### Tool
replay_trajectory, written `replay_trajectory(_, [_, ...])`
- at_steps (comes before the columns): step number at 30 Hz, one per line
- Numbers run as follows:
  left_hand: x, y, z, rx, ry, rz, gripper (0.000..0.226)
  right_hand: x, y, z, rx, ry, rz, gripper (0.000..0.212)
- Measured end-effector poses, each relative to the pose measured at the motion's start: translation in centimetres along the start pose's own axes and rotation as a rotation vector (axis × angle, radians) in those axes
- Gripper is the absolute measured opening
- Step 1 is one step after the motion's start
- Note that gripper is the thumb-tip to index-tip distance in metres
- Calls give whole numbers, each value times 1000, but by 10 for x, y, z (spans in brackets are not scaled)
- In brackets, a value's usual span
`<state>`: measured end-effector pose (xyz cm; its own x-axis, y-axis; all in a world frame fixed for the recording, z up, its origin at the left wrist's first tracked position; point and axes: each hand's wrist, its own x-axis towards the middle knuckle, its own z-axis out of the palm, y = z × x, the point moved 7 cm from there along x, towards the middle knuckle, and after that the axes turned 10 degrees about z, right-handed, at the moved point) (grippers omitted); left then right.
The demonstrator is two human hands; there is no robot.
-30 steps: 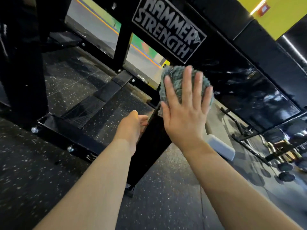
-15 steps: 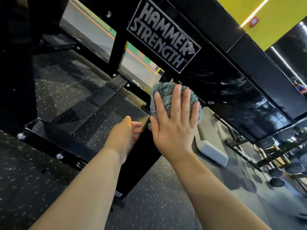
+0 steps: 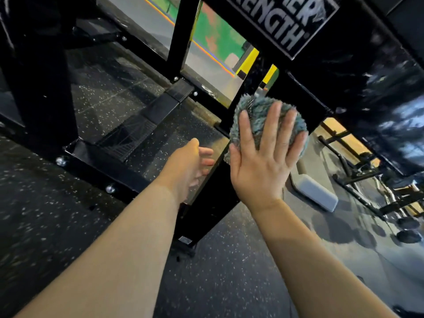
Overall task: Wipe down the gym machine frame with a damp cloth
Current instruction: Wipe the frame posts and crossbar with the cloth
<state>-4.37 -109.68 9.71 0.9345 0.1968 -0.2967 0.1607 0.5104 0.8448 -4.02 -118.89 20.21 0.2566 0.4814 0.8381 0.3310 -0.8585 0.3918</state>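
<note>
Cloth (image 3: pixel 257 109) under right grip (image 3: pixel 261 166), fingers spread flat, mid-picture, pressed on post (image 3: pixel 206 216). Left grip (image 3: pixel 188 166) relaxed, apparently bracing post. Advise firm, overlapping downward strokes.

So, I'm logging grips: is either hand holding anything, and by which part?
Nothing is gripped. The right hand presses the cloth flat against the frame with straight fingers; the left hand holds nothing.

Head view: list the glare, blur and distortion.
Head view: streaky white glare on the glossy frame at right; floor speckles smear near the left edge, likely motion blur; the wide-angle lens skews the beams; cloth and right hand fairly sharp; left hand softer.
</note>
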Motion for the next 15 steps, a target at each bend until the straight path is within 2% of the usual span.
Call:
replay_trajectory(2, [7,-2,-1,10,9,16,50,-36,-12,14,-34,-26,-40,62])
replay_trajectory(5, [16,-8,-8,76,61,15,51,-126,-35,46,-26,-245,-180,61])
replay_trajectory(8, [18,-14,-9,144,37,-6,53,-216,-55,73,-37,-487,-450,86])
replay_trajectory(10, [16,-18,-7,144,10,-26,52,-246,-58,82,-97,-562,-635,98])
replay_trajectory(11, [17,-18,-6,153,1,-24,52,-245,-58,83,-106,-561,-670,97])
replay_trajectory(13, [17,-18,-6,155,13,-19,51,-211,-50,70,-30,-492,-569,81])
replay_trajectory(15, [22,-12,-7,130,58,31,52,-145,-31,48,32,-298,-321,65])
